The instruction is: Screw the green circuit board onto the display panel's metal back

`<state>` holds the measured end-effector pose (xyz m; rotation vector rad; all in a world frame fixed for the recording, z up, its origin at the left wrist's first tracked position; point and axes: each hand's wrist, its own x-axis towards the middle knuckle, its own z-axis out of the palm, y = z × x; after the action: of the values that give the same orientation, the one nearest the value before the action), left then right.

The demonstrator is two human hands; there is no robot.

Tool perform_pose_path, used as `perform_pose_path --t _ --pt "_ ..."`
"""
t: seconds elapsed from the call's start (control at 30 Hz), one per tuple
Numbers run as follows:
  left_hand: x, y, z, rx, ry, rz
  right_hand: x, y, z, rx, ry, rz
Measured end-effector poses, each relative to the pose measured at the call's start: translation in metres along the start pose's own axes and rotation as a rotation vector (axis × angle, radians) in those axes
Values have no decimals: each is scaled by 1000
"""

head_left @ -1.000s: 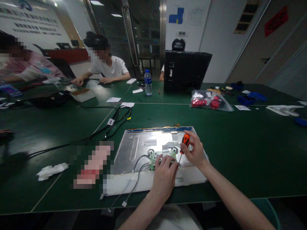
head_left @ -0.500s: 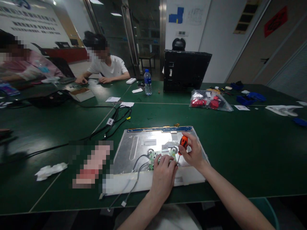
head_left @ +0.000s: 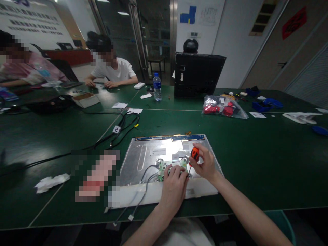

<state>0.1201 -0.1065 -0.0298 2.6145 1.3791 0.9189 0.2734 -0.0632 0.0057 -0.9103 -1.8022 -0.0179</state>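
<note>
A silver display panel [head_left: 133, 167] lies back side up in front of me, with a blue circuit strip [head_left: 170, 138] along its far edge. On it sits a green circuit board [head_left: 161, 172], partly covered by my left hand [head_left: 174, 184], whose slightly spread fingers rest on the board. My right hand [head_left: 205, 164] grips a screwdriver [head_left: 194, 153] by its orange and black handle. The shaft points down to the board's right edge, close to my left fingertips; where the tip meets the board is too small to make out. Thin cables [head_left: 146, 194] run from the board over the near edge.
Black cables [head_left: 116, 135] and a crumpled tissue [head_left: 51, 182] lie to the left. Farther back are a water bottle [head_left: 157, 88], a black monitor-like case [head_left: 200, 75] and a plastic bag with red items [head_left: 224, 106]. Two people [head_left: 115, 68] sit at the far left.
The view has shifted slightly. My hands and the screwdriver keep nearly the same position over the board. The person in white has shifted their hands.
</note>
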Motion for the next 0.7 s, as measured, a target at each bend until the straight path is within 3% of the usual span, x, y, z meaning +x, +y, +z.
perform_pose_path --t 0.7 --pt "-1 -1 1 -19 -29 -9 2 -2 0 -15 63 -140"
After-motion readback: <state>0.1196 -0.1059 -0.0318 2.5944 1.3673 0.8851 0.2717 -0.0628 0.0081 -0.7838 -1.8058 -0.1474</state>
